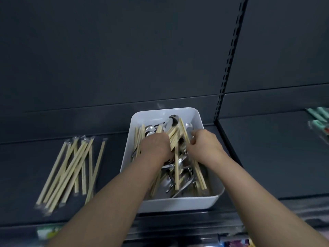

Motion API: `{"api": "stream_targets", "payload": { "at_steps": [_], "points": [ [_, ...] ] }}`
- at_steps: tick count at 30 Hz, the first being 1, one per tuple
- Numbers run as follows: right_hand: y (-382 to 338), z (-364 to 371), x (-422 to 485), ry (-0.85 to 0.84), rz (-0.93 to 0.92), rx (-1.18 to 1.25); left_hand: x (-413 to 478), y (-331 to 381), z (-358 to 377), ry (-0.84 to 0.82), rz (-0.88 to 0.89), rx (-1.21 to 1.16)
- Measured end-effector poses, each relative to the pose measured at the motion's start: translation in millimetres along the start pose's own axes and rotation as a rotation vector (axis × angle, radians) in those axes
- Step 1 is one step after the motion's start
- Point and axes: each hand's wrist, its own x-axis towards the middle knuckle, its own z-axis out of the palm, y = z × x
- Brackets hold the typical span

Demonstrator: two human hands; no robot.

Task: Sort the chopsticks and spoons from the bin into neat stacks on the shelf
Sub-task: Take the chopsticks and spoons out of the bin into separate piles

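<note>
Not much to go on, just two bare arms coming in from the bottom edge. Uncovered left forearm [110, 193], bare from the frame edge right up to the wrist, long and fairly slim, looking thicker near the lens thanks to the wide angle. Same deal with the right forearm [258, 189], bare along its whole visible length, smooth, tapering toward the wrist. Bare left hand [155, 147] seen from the back, rounded knuckles, fingertips hidden from view. Bare right hand [204, 145] also seen from the back, knuckle ridge and thumb side showing, outline a bit smeary. Plain uncovered wrists on both sides.
</note>
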Motion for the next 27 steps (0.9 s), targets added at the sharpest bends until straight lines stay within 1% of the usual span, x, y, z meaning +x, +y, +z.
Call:
{"api": "stream_targets", "payload": {
  "at_steps": [2, 4, 6, 8, 12, 14, 15, 19, 21, 24, 27],
  "points": [
    [-3.5, -1.2, -0.6, -0.004, -0.025, 0.029, -2.6, -7.3, -2.4, 0.000, -0.036, -0.125],
    [-9.3, -6.4, -1.6, 0.000, -0.064, 0.071, -2.8, -19.5, -9.1, 0.041, -0.090, -0.435],
    [-18.6, -9.7, -0.4, -0.001, -0.101, 0.100, -5.4, -33.2, -20.9, 0.125, -0.152, -0.745],
    [-31.8, -6.8, 2.1, -0.011, -0.138, 0.110, -8.7, -48.7, -30.9, 0.209, -0.208, -0.864],
    [-75.5, 15.4, -0.4, 0.022, -0.282, 0.152, -17.9, -96.7, -32.1, 0.339, -0.279, -0.825],
    [-102.9, 32.6, -4.3, -0.022, -0.338, 0.147, -24.7, -133.3, -26.6, 0.386, -0.353, -0.776],
    [-116.1, 43.5, -5.2, -0.053, -0.354, 0.132, -29.0, -152.0, -23.0, 0.371, -0.385, -0.739],
    [-168.0, 96.5, -3.4, -0.210, -0.350, 0.056, -46.8, -221.3, -1.9, 0.189, -0.476, -0.572],
    [-186.7, 123.5, -2.9, -0.290, -0.330, -0.009, -50.9, -249.0, 10.6, 0.143, -0.494, -0.535],
    [-197.5, 157.2, -3.1, -0.330, -0.304, -0.107, -51.9, -274.7, 24.3, 0.087, -0.456, -0.521],
    [-199.6, 168.7, -3.4, -0.332, -0.265, -0.185, -47.5, -285.8, 26.6, 0.108, -0.363, -0.462]
  ]
}}
